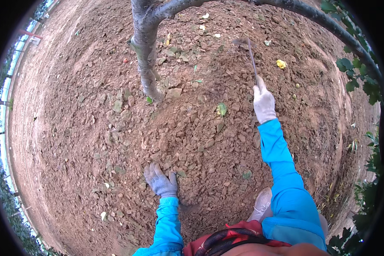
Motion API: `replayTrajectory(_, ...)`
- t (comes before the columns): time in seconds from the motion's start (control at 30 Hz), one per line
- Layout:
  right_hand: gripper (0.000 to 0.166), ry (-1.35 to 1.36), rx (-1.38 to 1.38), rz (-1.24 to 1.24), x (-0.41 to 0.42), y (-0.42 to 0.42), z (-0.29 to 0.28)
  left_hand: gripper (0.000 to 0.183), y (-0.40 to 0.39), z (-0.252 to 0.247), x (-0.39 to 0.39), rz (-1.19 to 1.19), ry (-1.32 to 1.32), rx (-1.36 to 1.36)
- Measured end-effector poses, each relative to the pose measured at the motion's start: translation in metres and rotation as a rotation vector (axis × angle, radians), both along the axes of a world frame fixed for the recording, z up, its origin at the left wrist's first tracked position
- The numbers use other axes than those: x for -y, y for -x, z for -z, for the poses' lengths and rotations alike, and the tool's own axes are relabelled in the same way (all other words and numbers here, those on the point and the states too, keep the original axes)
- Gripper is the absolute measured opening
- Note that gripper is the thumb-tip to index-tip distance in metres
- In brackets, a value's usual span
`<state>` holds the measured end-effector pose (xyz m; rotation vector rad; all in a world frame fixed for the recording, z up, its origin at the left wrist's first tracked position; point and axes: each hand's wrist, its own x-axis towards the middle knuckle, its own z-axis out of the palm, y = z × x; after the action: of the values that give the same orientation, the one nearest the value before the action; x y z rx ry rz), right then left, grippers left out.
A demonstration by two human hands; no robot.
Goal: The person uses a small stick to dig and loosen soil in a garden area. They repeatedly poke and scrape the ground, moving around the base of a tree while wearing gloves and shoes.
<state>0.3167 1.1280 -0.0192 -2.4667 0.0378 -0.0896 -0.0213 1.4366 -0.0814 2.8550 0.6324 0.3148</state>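
Note:
My right hand [264, 104], in a pale work glove, is closed around the handle of a thin hand tool [252, 60], out ahead on the right. Its far end carries a blurred, flat brown head, perhaps a hoe or sickle blade, close to the soil. My left hand [161, 180], in a greyish glove, rests palm down on the crumbly brown soil [179, 137], fingers a little spread and nothing in it. Between and beyond the hands rises a grey tree trunk [147, 60] from the ground. A yellow-green leaf [222, 109] lies to the left of my right hand.
A thick branch [307, 12] arches over the top right, with green leaves [347, 65] hanging from it. My shoe [261, 204] stands on the soil below my right arm. A yellow leaf [281, 64] and a small reddish fruit [125, 60] lie on the ground.

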Motion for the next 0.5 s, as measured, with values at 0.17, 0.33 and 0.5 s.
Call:
replayTrajectory(0.17, 0.039, 0.178, 0.135, 0.12, 0.017, -0.185, 0.04, 0.065, -0.008, 0.002, 0.011, 0.016, 0.028, 0.015)
replayTrajectory(0.33, 0.038, 0.204, -0.046, 0.116, -0.046, -0.211, 0.072, 0.062, -0.003, 0.0, 0.004, 0.006, 0.02, 0.021)
replayTrajectory(0.5, 0.054, 0.261, -0.076, -0.06, -0.051, -0.142, 0.092, 0.059, -0.006, 0.001, 0.007, 0.017, 0.027, 0.05)
